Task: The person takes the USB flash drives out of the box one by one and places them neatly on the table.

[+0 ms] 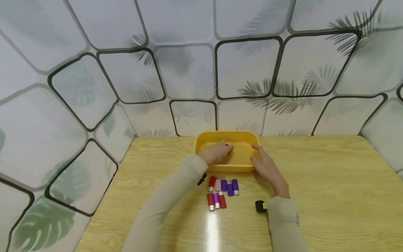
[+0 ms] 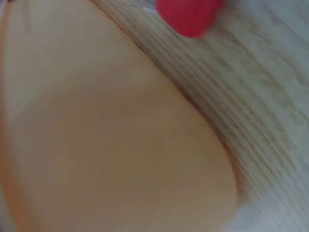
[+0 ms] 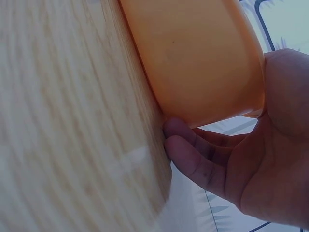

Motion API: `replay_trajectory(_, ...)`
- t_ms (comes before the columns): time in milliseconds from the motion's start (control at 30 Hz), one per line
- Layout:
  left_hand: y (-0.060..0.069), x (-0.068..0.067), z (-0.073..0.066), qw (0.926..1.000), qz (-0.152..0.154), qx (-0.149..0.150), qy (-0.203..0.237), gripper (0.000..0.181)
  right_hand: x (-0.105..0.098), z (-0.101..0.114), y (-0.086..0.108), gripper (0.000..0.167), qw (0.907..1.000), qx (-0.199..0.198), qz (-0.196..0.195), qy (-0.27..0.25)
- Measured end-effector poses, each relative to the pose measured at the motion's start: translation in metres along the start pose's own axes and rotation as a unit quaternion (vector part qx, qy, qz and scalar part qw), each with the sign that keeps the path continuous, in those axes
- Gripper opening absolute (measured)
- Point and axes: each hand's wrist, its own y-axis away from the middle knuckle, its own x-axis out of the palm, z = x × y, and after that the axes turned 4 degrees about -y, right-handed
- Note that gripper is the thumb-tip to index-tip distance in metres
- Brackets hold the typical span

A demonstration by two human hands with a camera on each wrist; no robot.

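A yellow plastic tray [image 1: 233,168] stands at the back of the table. My left hand [image 1: 217,153] reaches over its left front into it, fingers bent downward. A small dark red spot and a greyish tip show by those fingers; I cannot tell whether they belong to a held thing. My right hand [image 1: 266,166] grips the tray's right end, thumb at the rim and fingers along the outside; the right wrist view shows the fingertips [image 3: 186,152] low by the tray wall [image 3: 203,63]. Several USB sticks, red [image 1: 211,202], purple [image 1: 235,187] and pink [image 1: 218,185], lie in front.
The wooden table [image 1: 330,189] meets a patterned cloth wall [image 1: 245,70] right behind the tray. A black wrist camera [image 1: 260,206] sits at the right sleeve. In the left wrist view a blurred red end [image 2: 190,17] lies close to the tray's wall [image 2: 120,135].
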Motion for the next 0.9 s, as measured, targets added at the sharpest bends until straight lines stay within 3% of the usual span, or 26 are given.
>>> replay_trajectory(167,-0.004,0.007,0.008,0.9995,-0.016,-0.014,0.023,0.021,0.0,-0.002,-0.002,0.057,1.0,-0.002,0.0,0.003)
replay_trajectory(367,-0.008,0.01,0.014,0.9995,-0.02,-0.021,0.013,0.026,0.0,-0.003,-0.003,0.057,1.0,0.004,0.004,-0.003)
replay_trajectory(500,-0.002,0.007,0.023,0.9963,-0.056,-0.018,0.063,0.022,-0.002,-0.001,-0.004,0.057,1.0,0.008,0.003,-0.005)
replay_trajectory(600,0.008,0.001,0.029,0.9808,-0.123,-0.009,0.152,0.014,-0.002,0.0,-0.005,0.056,1.0,0.006,-0.001,-0.005)
replay_trajectory(700,0.026,-0.003,0.027,0.9535,-0.208,0.018,0.217,0.008,-0.001,0.001,-0.004,0.056,0.9999,0.009,0.0,-0.007)
replay_trajectory(800,0.053,0.0,0.009,0.9322,-0.291,0.052,0.209,0.006,-0.001,0.001,-0.002,0.056,0.9998,0.016,0.002,-0.011)
replay_trajectory(867,0.074,0.005,-0.011,0.9289,-0.318,0.076,0.175,0.008,-0.001,0.001,-0.001,0.056,0.9997,0.018,0.003,-0.012)
replay_trajectory(900,0.085,0.008,-0.024,0.9321,-0.318,0.089,0.149,0.009,-0.001,0.001,-0.001,0.056,0.9998,0.017,0.003,-0.009)
